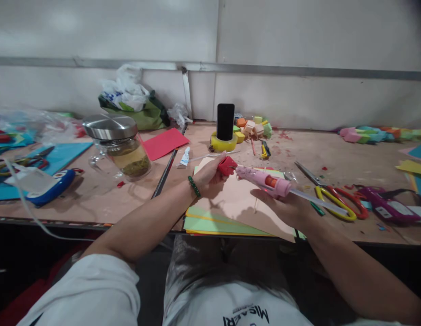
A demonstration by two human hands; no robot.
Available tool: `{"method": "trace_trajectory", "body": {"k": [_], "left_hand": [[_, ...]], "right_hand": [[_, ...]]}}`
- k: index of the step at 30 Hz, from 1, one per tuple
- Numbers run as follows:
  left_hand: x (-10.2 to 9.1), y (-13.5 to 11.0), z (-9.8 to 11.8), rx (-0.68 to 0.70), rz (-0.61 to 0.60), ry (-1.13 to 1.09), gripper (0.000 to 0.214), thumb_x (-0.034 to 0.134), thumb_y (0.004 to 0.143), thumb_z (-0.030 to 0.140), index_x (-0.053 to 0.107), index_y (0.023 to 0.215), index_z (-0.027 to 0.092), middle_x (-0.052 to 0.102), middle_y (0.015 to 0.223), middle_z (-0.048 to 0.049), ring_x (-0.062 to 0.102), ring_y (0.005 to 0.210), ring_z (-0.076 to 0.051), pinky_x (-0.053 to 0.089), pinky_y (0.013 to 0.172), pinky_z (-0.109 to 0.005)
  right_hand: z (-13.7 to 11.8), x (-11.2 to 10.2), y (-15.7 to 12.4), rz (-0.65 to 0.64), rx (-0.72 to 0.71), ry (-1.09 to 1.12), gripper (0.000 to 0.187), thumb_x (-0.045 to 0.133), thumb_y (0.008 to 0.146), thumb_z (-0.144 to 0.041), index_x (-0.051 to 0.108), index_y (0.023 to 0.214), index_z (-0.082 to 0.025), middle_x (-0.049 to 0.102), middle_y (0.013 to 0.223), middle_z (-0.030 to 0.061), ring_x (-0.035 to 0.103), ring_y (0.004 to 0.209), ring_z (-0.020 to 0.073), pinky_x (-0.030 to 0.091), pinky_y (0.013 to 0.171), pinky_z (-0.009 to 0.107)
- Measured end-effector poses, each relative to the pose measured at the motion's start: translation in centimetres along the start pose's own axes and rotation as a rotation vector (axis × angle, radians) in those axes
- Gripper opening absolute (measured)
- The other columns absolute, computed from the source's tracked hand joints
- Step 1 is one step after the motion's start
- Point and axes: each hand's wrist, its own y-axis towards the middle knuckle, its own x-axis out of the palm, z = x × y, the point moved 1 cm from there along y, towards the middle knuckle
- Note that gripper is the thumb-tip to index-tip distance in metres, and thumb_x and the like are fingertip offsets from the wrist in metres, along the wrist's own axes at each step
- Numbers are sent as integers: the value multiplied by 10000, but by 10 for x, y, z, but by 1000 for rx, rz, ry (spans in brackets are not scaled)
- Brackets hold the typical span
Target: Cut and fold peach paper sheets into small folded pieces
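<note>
Seemingly for steadiness, the left hand pinches a red paper piece above the paper stack, beside the tip of a glue gun that the right hand closes around; scissors lie right of the paper stack.

Brown desk, stacked coloured paper at the front edge, lidded glass mug, red sheet beside it, scissors at right
</note>
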Motion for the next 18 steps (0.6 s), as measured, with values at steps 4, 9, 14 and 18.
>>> {"method": "trace_trajectory", "body": {"k": [4,9,14,18], "left_hand": [[1,-2,1,6,21,-4,437,606,897,521,619,701,130,578,540,9,444,407,-56,354,402,-167],[3,-4,2,1,22,-4,406,593,922,463,639,712,118,588,557,-5,445,422,-53,353,411,-162],[4,-4,3,-12,38,-14,378,582,936,412,636,707,117,576,551,0,441,422,-55,357,410,-164],[3,-3,3,-3,67,-32,388,591,930,433,634,708,116,578,567,3,455,442,-54,359,416,-160]], "right_hand": [[-1,0,1,-25,56,-8,402,564,893,-544,735,1111,-253,764,922,54,708,880,275,580,765,386],[-5,1,1,-11,119,25,384,557,887,-550,758,996,-242,741,786,41,698,752,256,573,641,353],[-9,-1,3,-33,106,66,374,563,884,-539,754,1040,-257,743,769,35,697,737,271,564,601,361],[-8,-2,4,-52,89,78,383,562,886,-533,741,1107,-275,761,850,33,700,788,267,573,680,367]]}}
